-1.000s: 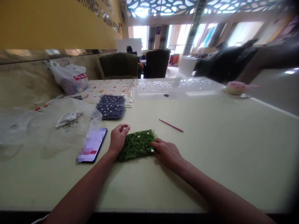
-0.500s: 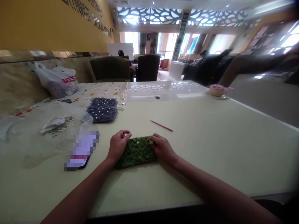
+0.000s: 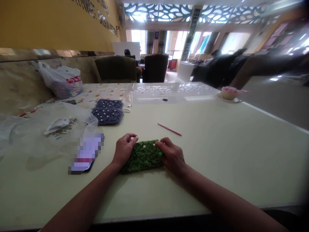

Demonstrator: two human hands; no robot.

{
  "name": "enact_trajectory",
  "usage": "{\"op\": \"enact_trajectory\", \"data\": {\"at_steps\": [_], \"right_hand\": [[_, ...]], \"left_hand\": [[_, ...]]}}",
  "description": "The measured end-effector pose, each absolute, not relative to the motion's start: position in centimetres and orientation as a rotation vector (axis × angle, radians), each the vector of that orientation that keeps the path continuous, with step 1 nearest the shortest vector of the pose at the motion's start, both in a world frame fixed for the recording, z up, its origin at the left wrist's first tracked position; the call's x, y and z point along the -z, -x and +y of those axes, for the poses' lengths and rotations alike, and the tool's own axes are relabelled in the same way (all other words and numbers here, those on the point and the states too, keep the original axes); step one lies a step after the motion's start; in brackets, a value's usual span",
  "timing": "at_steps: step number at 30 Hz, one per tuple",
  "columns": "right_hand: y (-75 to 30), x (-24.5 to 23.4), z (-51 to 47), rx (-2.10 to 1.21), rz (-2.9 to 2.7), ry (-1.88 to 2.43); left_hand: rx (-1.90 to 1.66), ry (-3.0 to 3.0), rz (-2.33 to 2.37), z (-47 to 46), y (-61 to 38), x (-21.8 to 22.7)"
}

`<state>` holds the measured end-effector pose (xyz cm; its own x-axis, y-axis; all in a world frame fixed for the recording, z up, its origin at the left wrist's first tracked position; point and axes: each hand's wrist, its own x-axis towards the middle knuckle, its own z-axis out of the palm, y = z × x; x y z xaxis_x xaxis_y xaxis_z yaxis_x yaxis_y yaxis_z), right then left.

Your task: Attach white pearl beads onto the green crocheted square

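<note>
A green crocheted piece (image 3: 143, 158) with a ruffled, leafy texture lies on the table before me. Two white pearl beads (image 3: 144, 147) show near its upper edge. My left hand (image 3: 124, 148) is closed at its upper left corner, thumb and forefinger pinched. A pale spot at that thumb tip may be a bead or the nail. At the upper right edge my right hand (image 3: 172, 154) is closed, its fingertips by the second bead. A small bright green tool handle (image 3: 160, 154) pokes out from under those fingers; its working end is hidden.
Beyond the piece lies a pink crochet hook (image 3: 169, 129). To the left are a phone (image 3: 88, 153), a clear plastic bag (image 3: 79, 117) with beads, and a purple crocheted piece (image 3: 108, 111) dotted with pearls. A white carrier bag (image 3: 64, 80) and a pink-flowered cup (image 3: 229, 92) stand farther back.
My right hand has turned and its fingertips have moved, so a second bead near the upper right edge now shows. The view has shifted slightly; my left hand keeps its place at the corner.
</note>
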<state>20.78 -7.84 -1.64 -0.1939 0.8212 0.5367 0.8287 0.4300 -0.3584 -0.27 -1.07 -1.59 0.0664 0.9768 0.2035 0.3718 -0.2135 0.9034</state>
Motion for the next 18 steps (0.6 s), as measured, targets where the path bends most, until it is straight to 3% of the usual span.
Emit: {"op": "enact_trajectory", "data": {"at_steps": [3, 6, 18], "right_hand": [[-20.2, 1.2, -8.0, 0.226, -2.204, 1.09], [-19.5, 1.9, -7.9, 0.208, -2.386, 0.89], [-19.0, 3.3, -8.2, 0.152, -2.388, 0.943]], "left_hand": [[-1.128, -1.677, 1.364, -1.2, 0.3, 1.5], [-1.131, -1.688, 1.364, -1.2, 0.2, 1.4], [-1.133, -1.689, 1.38, -1.2, 0.1, 1.4]]}}
